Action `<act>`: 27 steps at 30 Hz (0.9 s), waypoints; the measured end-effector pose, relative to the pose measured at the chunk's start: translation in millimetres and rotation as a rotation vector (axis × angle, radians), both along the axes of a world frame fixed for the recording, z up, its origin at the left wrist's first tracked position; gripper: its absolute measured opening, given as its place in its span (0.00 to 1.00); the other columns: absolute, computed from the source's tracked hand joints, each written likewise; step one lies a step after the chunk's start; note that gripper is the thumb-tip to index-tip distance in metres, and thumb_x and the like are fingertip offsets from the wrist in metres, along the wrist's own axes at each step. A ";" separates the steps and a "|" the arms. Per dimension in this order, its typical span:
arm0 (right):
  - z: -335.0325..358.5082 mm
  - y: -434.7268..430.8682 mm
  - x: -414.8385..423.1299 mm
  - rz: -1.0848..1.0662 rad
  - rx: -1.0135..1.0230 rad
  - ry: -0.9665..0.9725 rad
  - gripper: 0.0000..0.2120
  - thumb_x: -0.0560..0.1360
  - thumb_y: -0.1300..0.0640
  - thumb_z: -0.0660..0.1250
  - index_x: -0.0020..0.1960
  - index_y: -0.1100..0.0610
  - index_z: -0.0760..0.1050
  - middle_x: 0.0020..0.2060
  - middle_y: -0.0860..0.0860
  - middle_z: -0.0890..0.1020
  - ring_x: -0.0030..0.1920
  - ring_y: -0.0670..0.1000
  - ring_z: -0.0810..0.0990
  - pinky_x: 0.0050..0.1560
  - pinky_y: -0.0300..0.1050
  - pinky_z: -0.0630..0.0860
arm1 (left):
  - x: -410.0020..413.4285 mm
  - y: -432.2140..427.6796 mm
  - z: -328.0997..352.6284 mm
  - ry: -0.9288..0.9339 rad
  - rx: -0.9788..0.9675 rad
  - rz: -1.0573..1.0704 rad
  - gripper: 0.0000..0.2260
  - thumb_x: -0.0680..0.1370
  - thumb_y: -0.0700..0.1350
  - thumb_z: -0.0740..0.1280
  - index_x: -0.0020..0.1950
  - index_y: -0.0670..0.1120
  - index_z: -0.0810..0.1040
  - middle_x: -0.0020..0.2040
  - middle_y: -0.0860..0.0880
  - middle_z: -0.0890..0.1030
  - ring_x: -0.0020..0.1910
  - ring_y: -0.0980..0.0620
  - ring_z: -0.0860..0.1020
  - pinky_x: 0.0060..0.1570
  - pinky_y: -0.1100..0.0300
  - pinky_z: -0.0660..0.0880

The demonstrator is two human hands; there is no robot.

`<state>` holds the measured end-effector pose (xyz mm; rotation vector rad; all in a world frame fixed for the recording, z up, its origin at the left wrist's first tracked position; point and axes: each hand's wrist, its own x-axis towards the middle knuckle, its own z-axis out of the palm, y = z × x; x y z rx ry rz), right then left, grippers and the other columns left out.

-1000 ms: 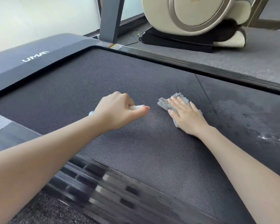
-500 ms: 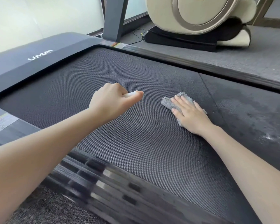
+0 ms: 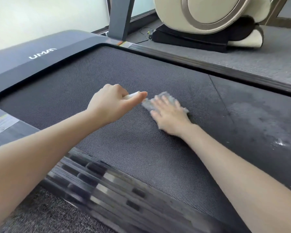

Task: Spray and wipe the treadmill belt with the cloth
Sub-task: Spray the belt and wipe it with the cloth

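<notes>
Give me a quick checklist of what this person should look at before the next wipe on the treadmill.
1. Cloth lies flat on the belt under the right hand: ok.
2. Spray bottle gripped in the left hand: ok, though only its white end shows.
3. Which way the nozzle points: cannot tell.
4. Room to wipe leftward: not ok, the left hand's thumb lies right beside the cloth's edge.
5. Wet patch on the right wiped dry: not ok, white specks lie on it.
</notes>
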<state>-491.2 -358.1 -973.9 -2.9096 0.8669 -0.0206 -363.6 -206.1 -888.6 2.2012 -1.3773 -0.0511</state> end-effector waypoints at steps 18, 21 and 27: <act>-5.0 48.0 -47.6 0.299 0.054 -0.144 0.29 0.79 0.41 0.41 0.78 0.48 0.47 0.77 0.43 0.47 0.76 0.42 0.38 0.74 0.47 0.34 | 10.5 18.5 10.1 -0.049 0.006 -0.028 0.41 0.68 0.75 0.54 0.31 0.33 0.70 0.29 0.36 0.77 0.30 0.37 0.77 0.36 0.42 0.77; -1.6 71.7 -94.7 0.535 0.116 -0.085 0.27 0.80 0.38 0.41 0.77 0.44 0.47 0.76 0.39 0.47 0.75 0.39 0.39 0.74 0.45 0.34 | 9.4 15.9 8.4 -0.041 0.004 -0.060 0.41 0.69 0.75 0.55 0.31 0.33 0.69 0.29 0.35 0.76 0.30 0.37 0.77 0.35 0.41 0.77; -1.2 -47.2 -62.4 0.015 -0.013 -0.022 0.30 0.77 0.40 0.38 0.78 0.46 0.46 0.78 0.44 0.49 0.76 0.44 0.42 0.76 0.55 0.44 | 7.1 21.9 1.5 -0.022 0.073 -0.067 0.40 0.67 0.75 0.55 0.31 0.34 0.68 0.26 0.39 0.74 0.26 0.41 0.73 0.35 0.42 0.76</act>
